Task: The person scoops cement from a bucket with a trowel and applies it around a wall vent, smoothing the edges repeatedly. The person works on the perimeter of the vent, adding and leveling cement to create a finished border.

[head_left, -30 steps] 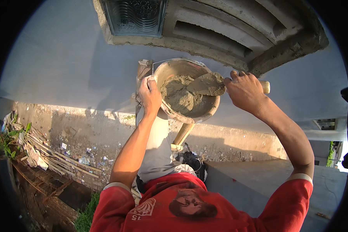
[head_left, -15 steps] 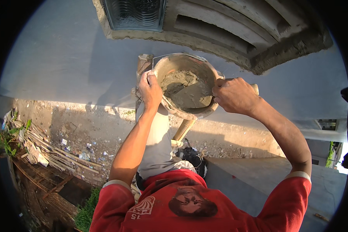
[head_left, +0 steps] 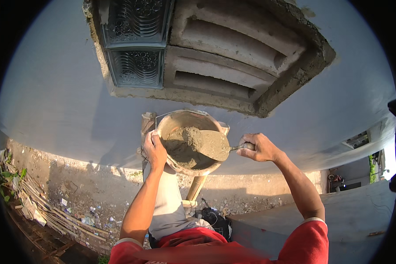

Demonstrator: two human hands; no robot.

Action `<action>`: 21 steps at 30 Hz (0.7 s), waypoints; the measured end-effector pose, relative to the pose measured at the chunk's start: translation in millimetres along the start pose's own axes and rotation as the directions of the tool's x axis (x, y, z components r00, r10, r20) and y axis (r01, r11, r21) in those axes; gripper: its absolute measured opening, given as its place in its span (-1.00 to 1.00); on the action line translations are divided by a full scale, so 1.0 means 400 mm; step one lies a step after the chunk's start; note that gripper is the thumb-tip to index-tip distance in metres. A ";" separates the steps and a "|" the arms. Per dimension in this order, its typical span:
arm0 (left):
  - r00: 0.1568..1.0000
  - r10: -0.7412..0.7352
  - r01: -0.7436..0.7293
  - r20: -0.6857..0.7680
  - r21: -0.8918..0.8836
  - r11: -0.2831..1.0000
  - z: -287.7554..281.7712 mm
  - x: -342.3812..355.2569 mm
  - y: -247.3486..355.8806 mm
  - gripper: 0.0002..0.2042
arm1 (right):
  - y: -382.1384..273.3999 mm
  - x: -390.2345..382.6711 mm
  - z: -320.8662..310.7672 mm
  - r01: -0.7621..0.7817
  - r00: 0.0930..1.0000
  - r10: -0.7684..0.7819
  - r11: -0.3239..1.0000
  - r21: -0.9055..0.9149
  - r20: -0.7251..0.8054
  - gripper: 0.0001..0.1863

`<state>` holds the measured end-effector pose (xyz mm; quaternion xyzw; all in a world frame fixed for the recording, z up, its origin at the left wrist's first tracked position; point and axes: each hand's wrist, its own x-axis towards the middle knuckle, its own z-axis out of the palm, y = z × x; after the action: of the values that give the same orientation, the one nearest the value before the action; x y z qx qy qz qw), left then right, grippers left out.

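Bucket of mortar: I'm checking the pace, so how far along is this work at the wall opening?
Done: vent blocks sit in the opening. In hand: right hand lifts a loaded trowel over the bucket, left hand gripping its rim. Left: the rough surround looks unplastered.

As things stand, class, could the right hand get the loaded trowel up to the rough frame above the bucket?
Probably yes: the right hand holds the trowel over the bucket, and nothing lies between it and the frame above.

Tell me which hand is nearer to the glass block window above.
Left. The left hand, gripping the bucket rim, sits almost beneath the glass block window; the right hand holds the trowel farther right.
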<state>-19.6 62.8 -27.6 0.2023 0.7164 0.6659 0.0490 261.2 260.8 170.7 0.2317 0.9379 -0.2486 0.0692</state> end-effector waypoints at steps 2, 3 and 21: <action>1.000 -0.031 0.031 0.001 -0.004 1.000 0.001 0.003 0.005 -0.66 | -0.011 -0.024 -0.026 -0.024 1.000 0.025 0.990 -0.142 0.007 -0.54; 0.999 -0.034 0.034 -0.002 -0.023 0.999 0.001 -0.001 0.008 -0.66 | -0.022 -0.037 -0.043 -0.035 0.999 0.035 0.987 -0.154 -0.006 -0.54; 0.998 -0.054 0.054 0.013 0.000 0.999 -0.004 -0.003 -0.008 -0.61 | -0.368 -0.266 -0.472 -0.240 0.857 -0.076 0.816 -0.526 -0.509 -0.75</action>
<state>-19.7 61.0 -30.7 0.1873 0.7212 0.6631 0.0717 283.4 199.0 424.2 0.2988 0.9414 0.1178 -0.1031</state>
